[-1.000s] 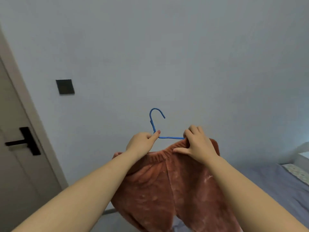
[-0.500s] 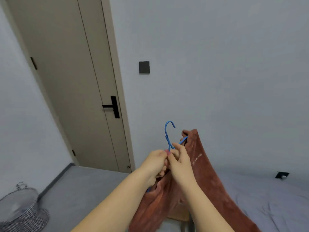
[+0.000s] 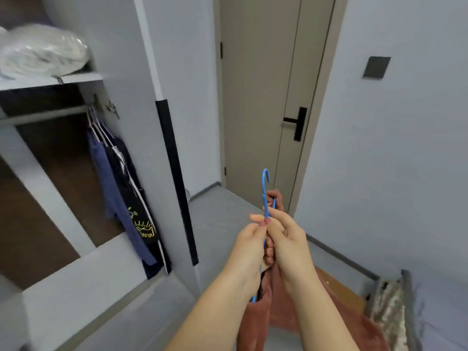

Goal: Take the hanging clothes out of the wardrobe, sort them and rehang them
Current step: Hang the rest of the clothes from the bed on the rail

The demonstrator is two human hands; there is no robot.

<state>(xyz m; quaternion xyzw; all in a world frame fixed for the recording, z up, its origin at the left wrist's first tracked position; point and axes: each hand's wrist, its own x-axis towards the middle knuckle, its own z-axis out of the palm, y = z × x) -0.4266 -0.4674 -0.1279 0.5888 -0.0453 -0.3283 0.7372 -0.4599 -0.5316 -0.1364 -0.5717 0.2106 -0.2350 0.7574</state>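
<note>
A blue wire hanger stands edge-on in front of me, hook up. Rust-brown fleece trousers hang from it below my wrists. My left hand pinches the hanger's neck between thumb and fingers. My right hand curls round the hanger and the trousers' waistband beside it. To the left the wardrobe is open, with several dark garments hanging at the right end of its rail.
A bagged white bundle lies on the wardrobe's upper shelf. The wardrobe door edge with a black strip stands between wardrobe and room door. A bed corner is at the lower right. Grey floor lies ahead.
My view has swung left from the bare wall past the door to the open wardrobe. The hanger has turned edge-on and my hands have closed together at its neck.
</note>
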